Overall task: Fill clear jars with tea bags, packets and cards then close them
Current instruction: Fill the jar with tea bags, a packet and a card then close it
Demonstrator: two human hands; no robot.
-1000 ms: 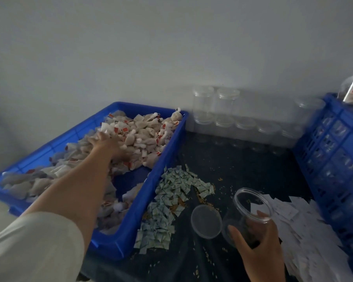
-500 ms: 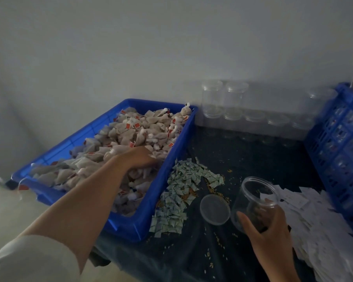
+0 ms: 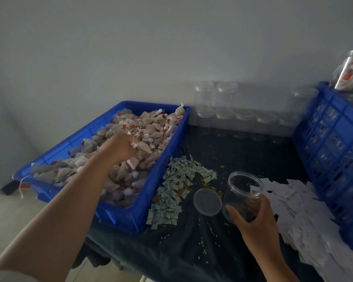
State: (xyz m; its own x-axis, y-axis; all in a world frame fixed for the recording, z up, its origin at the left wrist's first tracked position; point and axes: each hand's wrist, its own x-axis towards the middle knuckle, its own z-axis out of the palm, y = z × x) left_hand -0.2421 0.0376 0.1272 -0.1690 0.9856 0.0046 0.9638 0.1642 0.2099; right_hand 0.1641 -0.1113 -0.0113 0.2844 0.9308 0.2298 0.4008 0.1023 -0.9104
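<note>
Left hand (image 3: 120, 148) was stretched out, fingers clutching tea bags (image 3: 141, 147); right hand (image 3: 252, 220) had its fingers wrapped round a tilted jar (image 3: 242, 190), lid (image 3: 207, 201) just beside them.

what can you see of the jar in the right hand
The jar is clear, plastic-looking, round and wide-mouthed. It is open, its lid lying flat on the dark table just to its left. It sits mouth up, and nothing plainly shows inside. The right hand grips its lower half, thumb on the near left side. Whether its base touches the table cannot be told.
</note>
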